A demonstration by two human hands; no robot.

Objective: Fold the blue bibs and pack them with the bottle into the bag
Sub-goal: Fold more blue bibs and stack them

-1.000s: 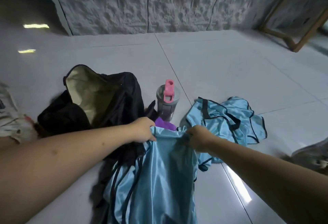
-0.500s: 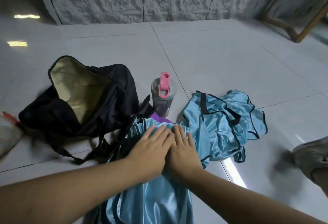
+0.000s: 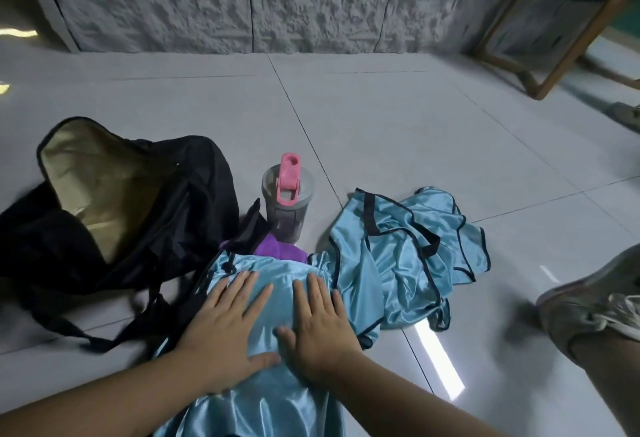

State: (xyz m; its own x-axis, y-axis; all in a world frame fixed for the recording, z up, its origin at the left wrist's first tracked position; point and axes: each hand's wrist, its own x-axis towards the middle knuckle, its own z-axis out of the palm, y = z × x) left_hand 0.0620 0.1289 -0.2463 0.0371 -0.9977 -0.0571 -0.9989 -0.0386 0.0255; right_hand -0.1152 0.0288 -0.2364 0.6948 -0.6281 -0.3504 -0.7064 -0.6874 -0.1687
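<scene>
**First bib being smoothed flat; nothing packed so far**

Both hands lie flat, fingers straight and spread, on the same blue bib (image 3: 277, 298). The left hand (image 3: 225, 332) presses the bib's left half and the right hand (image 3: 320, 329) its right half, thumbs nearly meeting in the middle. Neither hand grips anything; they only press and smooth the shiny cloth against the floor (image 3: 398, 132).

The bottle (image 3: 287, 201), standing upright with its pink lid closed, serves as the landmark. The pressed bib lies just in front of it, toward the person, its far edge bunched near a purple cloth (image 3: 277, 249) at the bottle's foot. To the right of the bottle a second blue bib (image 3: 408, 253) lies crumpled and unfolded, its near edge touching or overlapping the first. To the left of the bottle sits the black bag (image 3: 138, 201), mouth open, its tan lining showing; from this view no bib shows inside it. Its straps trail on the floor toward the left hand.

By my reading the task is in an early stage: one bib is being flattened or has had a first fold pressed, though which of these I cannot tell. Left to do are finishing this fold, folding the crumpled bib, and loading both bibs and the bottle into the bag.
</scene>
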